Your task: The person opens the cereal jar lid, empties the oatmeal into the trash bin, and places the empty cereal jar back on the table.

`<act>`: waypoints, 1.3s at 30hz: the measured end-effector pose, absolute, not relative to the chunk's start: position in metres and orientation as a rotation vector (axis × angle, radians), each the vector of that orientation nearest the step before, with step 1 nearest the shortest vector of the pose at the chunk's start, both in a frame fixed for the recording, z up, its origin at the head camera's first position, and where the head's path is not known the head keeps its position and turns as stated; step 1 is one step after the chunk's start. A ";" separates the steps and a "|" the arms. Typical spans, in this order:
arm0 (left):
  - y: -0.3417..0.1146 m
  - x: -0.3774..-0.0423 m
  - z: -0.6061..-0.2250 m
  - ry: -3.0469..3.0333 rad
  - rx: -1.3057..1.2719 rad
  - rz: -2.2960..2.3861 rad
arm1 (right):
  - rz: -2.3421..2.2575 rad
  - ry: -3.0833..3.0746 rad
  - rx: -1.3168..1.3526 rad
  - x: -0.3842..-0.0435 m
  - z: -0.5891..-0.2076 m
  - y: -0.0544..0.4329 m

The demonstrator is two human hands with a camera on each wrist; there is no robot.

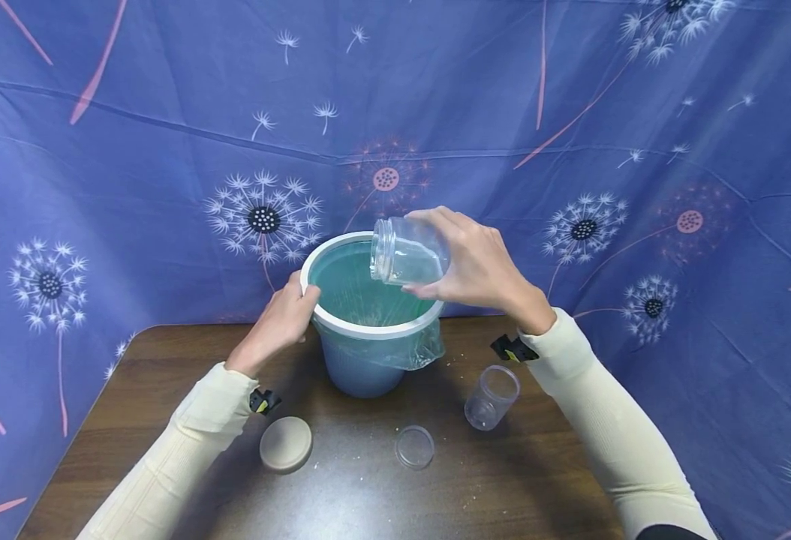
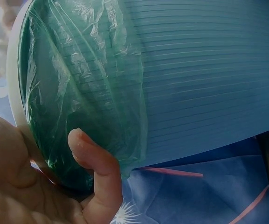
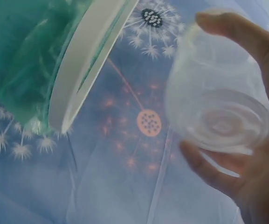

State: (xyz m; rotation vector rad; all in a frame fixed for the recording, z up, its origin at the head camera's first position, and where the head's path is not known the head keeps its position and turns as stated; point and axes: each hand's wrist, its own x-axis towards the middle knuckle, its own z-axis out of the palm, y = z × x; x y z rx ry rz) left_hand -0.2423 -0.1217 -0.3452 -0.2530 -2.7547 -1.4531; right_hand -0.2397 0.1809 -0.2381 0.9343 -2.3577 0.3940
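In the head view a blue trash bin with a white rim stands near the back of the table, lined with a green plastic bag. My left hand grips the rim on its left side, thumb on top. My right hand holds a clear jar around its body, tipped sideways with its threaded mouth over the bin's opening. The jar looks see-through in the right wrist view, its round base facing that camera. No lid sits on the mouth.
On the wooden table lie a beige round lid at left and a clear lid in the middle. A second clear container stands at right. Small crumbs dot the surface. A blue dandelion-print cloth hangs close behind the bin.
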 end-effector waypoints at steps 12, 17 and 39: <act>-0.120 -0.241 -0.348 -2.773 -0.245 -1.485 | 0.094 -2.507 0.961 -0.260 -0.266 0.176; -0.120 -0.242 -0.348 -2.772 -0.240 -1.474 | 0.125 -2.510 0.951 -0.263 -0.266 0.178; -0.120 -0.241 -0.345 -2.759 -0.239 -1.469 | 0.303 -2.390 0.914 -0.258 -0.244 0.179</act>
